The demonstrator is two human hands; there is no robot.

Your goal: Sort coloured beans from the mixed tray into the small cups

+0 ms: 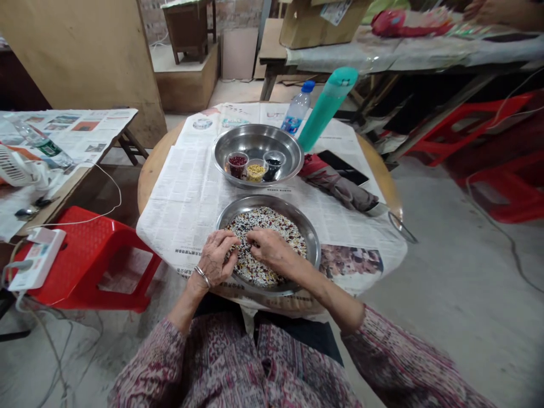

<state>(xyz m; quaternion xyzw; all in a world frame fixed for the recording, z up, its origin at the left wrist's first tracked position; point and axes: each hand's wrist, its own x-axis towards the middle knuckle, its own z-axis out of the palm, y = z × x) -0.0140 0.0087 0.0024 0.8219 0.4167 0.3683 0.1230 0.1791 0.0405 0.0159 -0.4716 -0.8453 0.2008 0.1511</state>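
Note:
The near metal basin (313, 238) holds a spread of mixed white grains and dark red, black and yellow beans (272, 221). Over its left side my left hand (219, 256), with a silver bracelet at the wrist, is curled, thumb near fingertips; what lies in it is hidden. My right hand (268, 246) reaches into the mix with its fingers pinched together, their tips hidden. Behind, the far metal basin (255, 134) holds a cup of red beans (237, 164), a cup of yellow beans (256, 171) and a cup of black beans (272, 163).
Newspaper (178, 198) covers the round table. A water bottle (297, 107), a teal bottle (327, 107), a dark phone (343, 167) and a folded umbrella (340, 190) sit behind and right. On the left, a red stool (93, 255) bears a power strip (38, 260).

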